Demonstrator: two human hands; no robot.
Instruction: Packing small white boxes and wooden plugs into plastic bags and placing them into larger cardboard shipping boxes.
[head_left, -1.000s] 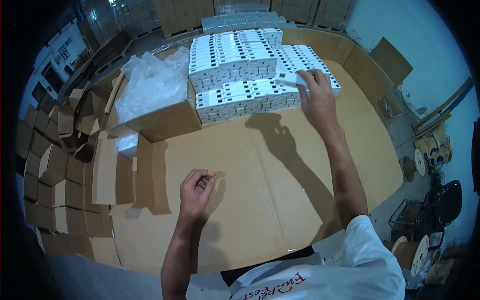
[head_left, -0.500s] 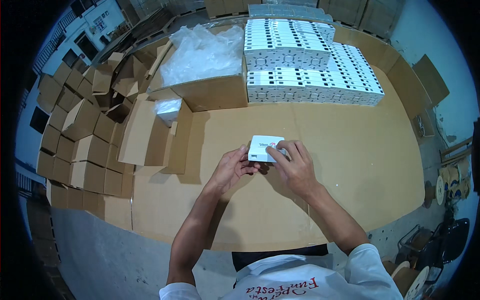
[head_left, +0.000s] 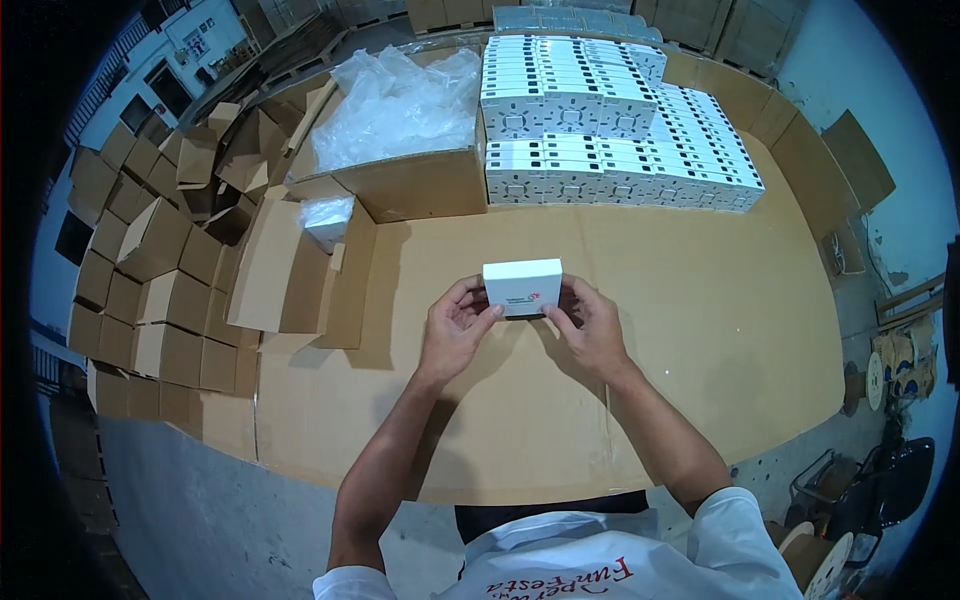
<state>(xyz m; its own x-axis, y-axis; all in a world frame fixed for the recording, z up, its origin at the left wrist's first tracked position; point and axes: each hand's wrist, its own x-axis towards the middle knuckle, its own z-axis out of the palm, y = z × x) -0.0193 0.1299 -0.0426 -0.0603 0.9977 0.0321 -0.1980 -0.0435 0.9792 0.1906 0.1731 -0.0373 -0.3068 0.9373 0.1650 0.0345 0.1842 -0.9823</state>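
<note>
While the left hand [head_left: 453,338] and right hand [head_left: 595,338] each have a closed grip on opposite sides of one white box [head_left: 522,282] over the counter [head_left: 500,430], its handling appears unfinished; one plastic-covered item [head_left: 327,220] occupies the open carton [head_left: 272,275], and many stacked boxes [head_left: 572,118] stand behind.

Clear bench [head_left: 725,300] beside the right hand [head_left: 592,330], stacked white boxes [head_left: 572,115] blocking the far side, open carton [head_left: 270,275] blocking left

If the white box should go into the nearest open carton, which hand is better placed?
Probably the left hand: it holds the white box by its left side and is nearer the open carton; the right hand is farther.
</note>
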